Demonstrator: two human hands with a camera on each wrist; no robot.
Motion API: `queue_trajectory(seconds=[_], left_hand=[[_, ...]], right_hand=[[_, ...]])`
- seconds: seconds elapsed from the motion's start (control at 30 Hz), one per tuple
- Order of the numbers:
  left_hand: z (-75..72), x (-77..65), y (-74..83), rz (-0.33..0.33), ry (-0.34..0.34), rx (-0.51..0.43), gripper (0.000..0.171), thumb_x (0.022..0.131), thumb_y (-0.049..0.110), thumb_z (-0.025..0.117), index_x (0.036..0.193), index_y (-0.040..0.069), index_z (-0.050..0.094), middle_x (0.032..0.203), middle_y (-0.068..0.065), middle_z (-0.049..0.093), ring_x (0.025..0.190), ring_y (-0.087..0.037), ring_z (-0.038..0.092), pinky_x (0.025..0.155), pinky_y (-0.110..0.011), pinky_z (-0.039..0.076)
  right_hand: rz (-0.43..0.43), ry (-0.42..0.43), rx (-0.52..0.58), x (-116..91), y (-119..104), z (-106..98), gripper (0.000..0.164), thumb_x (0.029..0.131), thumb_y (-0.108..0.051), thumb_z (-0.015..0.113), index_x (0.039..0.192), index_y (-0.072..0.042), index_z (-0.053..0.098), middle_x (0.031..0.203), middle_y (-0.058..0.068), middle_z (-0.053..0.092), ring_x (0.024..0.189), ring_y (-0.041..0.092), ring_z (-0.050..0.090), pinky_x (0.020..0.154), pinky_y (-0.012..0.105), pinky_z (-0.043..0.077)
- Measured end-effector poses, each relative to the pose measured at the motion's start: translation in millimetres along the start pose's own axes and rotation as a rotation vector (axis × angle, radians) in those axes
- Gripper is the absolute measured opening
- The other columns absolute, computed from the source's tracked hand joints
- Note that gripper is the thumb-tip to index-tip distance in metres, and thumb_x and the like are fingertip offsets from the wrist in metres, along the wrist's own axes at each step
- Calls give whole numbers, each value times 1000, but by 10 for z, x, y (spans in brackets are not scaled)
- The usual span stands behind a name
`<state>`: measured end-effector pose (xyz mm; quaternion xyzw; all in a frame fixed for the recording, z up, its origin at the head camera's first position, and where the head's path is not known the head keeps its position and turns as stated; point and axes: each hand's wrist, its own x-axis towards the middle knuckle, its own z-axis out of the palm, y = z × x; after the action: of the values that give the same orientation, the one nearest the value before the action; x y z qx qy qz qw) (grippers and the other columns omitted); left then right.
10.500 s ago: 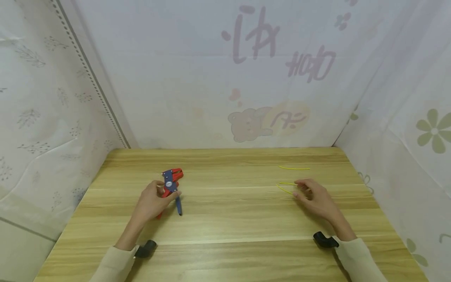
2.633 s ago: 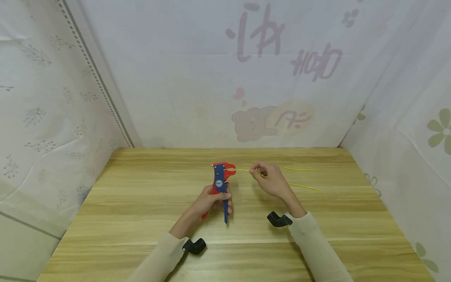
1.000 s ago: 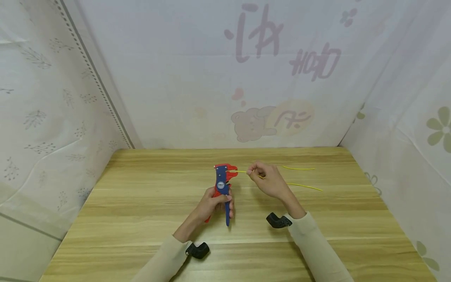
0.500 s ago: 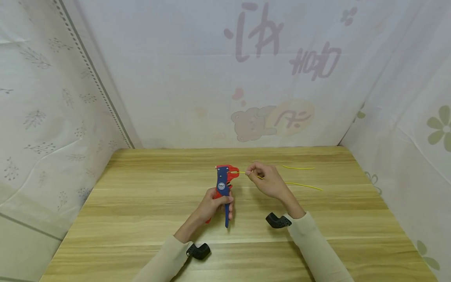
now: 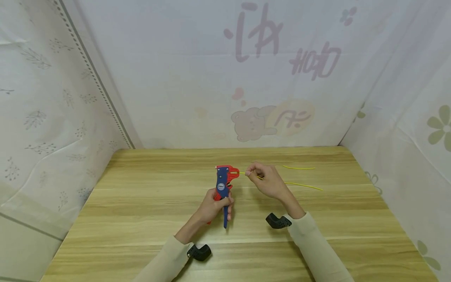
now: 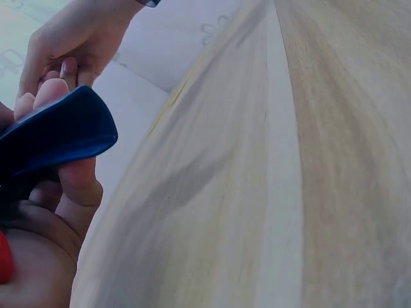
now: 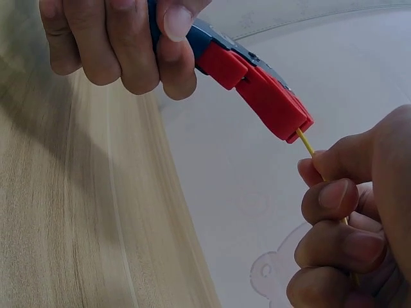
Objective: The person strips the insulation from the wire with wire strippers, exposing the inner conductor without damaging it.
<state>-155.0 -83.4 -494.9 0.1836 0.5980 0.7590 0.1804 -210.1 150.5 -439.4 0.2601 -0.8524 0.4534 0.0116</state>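
My left hand (image 5: 210, 205) grips the handles of a red and blue wire stripper (image 5: 222, 180), its fingers wrapped round the blue lever. The stripper's red nose points right, with its jaws closed together on the end of a yellow wire (image 7: 306, 142). Between thumb and index finger my right hand (image 5: 266, 180) pinches that wire, a short way from the nose. In the right wrist view the rest of the wire runs back through the curled fingers (image 7: 331, 194). The left wrist view shows the blue handle (image 6: 70, 131) across the left palm.
Two more yellow wires lie on the wooden table (image 5: 141, 203) to the right: one farther back (image 5: 298, 168), the other (image 5: 304, 185) just beyond the right hand. Printed cloth (image 5: 176, 78) hangs behind the table and along both sides. Black camera mounts (image 5: 278, 221) sit at the wrists.
The left hand has carried the stripper from the left to mid-table. The right hand has picked up one wire and brought it left; its end has gone into the nose, which has since closed.
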Motion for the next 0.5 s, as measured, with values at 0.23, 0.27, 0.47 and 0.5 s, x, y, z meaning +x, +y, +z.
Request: queue_trajectory(seconds=[0.23, 0.27, 0.47, 0.5], left_hand=[[23, -6, 0, -13, 30, 10, 12, 96, -1, 53, 95, -11, 47, 60, 2, 61, 48, -10, 64, 49, -25, 57], [26, -5, -2, -18, 37, 13, 10, 96, -2, 53, 94, -10, 47, 59, 3, 61, 47, -10, 63, 48, -25, 56], [42, 1, -14, -17, 57, 18, 6, 95, -2, 53, 92, -6, 49, 59, 3, 61, 46, -11, 63, 48, -25, 56], [41, 3, -17, -15, 53, 18, 6, 95, -2, 53, 92, -6, 49, 60, 3, 61, 47, -11, 63, 49, -26, 56]], right_hand=[[-2, -6, 10, 0, 8, 11, 12, 104, -21, 61, 98, -12, 68, 66, 3, 58, 53, 5, 45, 49, 21, 32], [-1, -6, 10, 1, 8, 12, 12, 104, -21, 62, 98, -12, 68, 67, 4, 59, 53, 5, 45, 50, 21, 32], [14, -4, 8, 2, 1, 11, 13, 104, -20, 61, 100, -10, 69, 72, 11, 63, 55, 11, 49, 52, 21, 33], [13, 0, 5, 1, 0, 9, 14, 104, -20, 61, 101, -9, 69, 73, 12, 64, 57, 14, 54, 54, 21, 37]])
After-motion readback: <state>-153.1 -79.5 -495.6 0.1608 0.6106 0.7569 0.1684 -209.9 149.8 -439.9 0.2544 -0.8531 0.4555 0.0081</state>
